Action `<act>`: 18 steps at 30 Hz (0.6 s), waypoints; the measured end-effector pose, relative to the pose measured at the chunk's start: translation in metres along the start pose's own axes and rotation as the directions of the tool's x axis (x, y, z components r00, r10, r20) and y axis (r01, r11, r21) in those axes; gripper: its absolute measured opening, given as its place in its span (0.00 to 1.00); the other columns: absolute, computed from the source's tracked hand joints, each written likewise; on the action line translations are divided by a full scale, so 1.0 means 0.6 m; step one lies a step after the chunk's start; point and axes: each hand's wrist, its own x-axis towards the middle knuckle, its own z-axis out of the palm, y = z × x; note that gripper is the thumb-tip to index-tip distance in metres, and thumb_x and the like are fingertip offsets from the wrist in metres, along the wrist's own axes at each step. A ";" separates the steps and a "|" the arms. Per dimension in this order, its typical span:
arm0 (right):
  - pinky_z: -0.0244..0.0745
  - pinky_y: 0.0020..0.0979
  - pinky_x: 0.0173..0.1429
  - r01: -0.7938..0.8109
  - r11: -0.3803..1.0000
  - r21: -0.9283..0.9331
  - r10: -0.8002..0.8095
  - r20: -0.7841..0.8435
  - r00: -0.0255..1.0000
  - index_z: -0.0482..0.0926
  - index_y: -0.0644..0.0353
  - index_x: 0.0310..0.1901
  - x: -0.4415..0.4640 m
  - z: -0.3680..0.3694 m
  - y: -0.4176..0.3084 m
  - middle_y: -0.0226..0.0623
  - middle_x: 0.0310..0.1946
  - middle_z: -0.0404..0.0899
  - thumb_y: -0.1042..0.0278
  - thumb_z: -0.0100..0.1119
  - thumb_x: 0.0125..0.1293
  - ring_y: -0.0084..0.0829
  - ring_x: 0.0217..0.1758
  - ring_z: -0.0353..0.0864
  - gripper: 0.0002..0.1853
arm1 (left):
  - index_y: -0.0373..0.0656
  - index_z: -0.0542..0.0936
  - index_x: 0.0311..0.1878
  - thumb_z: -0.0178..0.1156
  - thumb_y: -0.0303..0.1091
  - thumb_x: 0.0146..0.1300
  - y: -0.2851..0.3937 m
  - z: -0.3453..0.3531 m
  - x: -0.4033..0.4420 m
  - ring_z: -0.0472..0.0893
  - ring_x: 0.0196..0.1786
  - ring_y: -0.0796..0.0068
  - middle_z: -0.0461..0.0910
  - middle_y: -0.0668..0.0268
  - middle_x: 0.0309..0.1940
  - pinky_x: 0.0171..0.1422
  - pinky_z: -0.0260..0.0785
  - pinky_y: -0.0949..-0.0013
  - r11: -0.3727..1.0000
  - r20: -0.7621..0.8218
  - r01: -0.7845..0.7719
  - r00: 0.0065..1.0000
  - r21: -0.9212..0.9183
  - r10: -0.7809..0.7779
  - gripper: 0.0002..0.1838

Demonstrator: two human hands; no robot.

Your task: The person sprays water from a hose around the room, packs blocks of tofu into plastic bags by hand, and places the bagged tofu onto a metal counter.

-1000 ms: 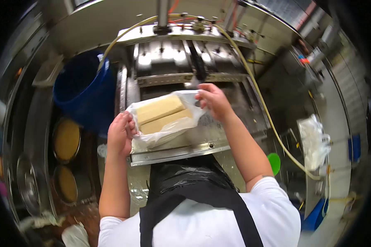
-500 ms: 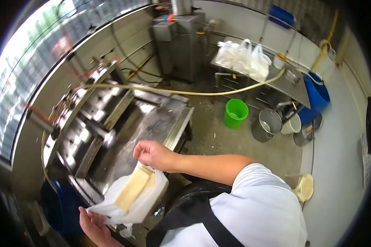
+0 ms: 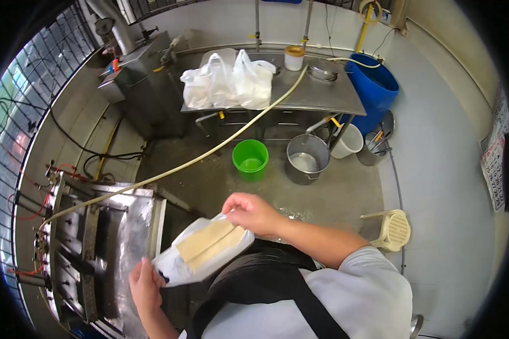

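Note:
A white plastic bag [image 3: 178, 272] hangs between my two hands with its mouth spread. Inside lie two pale yellow blocks [image 3: 209, 243] side by side. My left hand [image 3: 147, 285] is closed on the bag's lower left edge. Fingers of my right hand [image 3: 251, 213] pinch the opposite edge, at the upper right of the blocks. The bag is held in the air in front of the black apron [image 3: 254, 282], to the right of the metal press table [image 3: 130, 248].
A steel table [image 3: 322, 99] at the back bears filled white bags [image 3: 229, 82]. On the floor stand a green bucket [image 3: 250, 160], a metal pot [image 3: 307, 158], a blue barrel [image 3: 373, 85] and a cream plastic stool [image 3: 396, 230]. A pale hose [image 3: 203, 158] crosses above the floor.
The view has turned right, away from the press, toward the back table and buckets. Both hands have kept hold of the bag and moved with the body.

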 end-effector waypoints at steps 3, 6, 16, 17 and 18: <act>0.73 0.24 0.41 0.079 0.995 -0.064 -0.089 -0.171 0.981 0.82 0.61 0.44 -0.008 -0.117 -0.003 0.25 0.33 0.79 0.71 0.63 0.69 0.16 0.36 0.76 0.05 | 0.44 0.74 0.26 0.58 0.43 0.79 0.021 0.133 0.094 0.65 0.19 0.82 0.68 0.74 0.17 0.24 0.58 0.72 0.979 0.157 -0.074 0.987 0.191 0.044 0.22; 0.71 0.21 0.39 0.150 0.987 0.054 -0.117 -0.390 0.913 0.82 0.59 0.44 -0.002 -0.240 -0.041 0.24 0.33 0.79 0.73 0.59 0.73 0.14 0.34 0.74 0.03 | 0.43 0.75 0.26 0.59 0.46 0.78 0.071 0.277 0.192 0.69 0.21 0.82 0.71 0.72 0.17 0.27 0.60 0.72 0.942 0.373 -0.212 0.922 0.259 0.105 0.23; 0.67 0.26 0.27 0.044 0.987 -0.157 -0.147 -0.745 0.650 0.79 0.58 0.41 0.345 -0.733 -0.279 0.27 0.27 0.75 0.68 0.61 0.69 0.20 0.26 0.70 0.04 | 0.42 0.76 0.37 0.58 0.45 0.80 0.165 0.815 0.549 0.67 0.26 0.83 0.69 0.74 0.25 0.32 0.63 0.73 0.963 0.799 0.048 0.569 -0.266 0.192 0.18; 0.67 0.26 0.27 0.014 0.978 -0.206 -0.164 -0.731 0.662 0.79 0.58 0.40 0.386 -0.783 -0.303 0.27 0.27 0.75 0.68 0.61 0.68 0.21 0.26 0.71 0.05 | 0.41 0.77 0.39 0.58 0.45 0.80 0.177 0.862 0.572 0.70 0.28 0.82 0.71 0.73 0.26 0.35 0.65 0.72 0.967 0.806 0.028 0.558 -0.255 0.197 0.17; 0.67 0.27 0.27 -0.007 0.968 -0.253 -0.182 -0.716 0.674 0.79 0.58 0.40 0.424 -0.827 -0.327 0.27 0.27 0.75 0.67 0.61 0.68 0.21 0.26 0.71 0.05 | 0.40 0.78 0.40 0.59 0.45 0.80 0.192 0.907 0.591 0.72 0.30 0.80 0.74 0.72 0.27 0.39 0.67 0.72 0.971 0.813 0.000 0.546 -0.241 0.202 0.17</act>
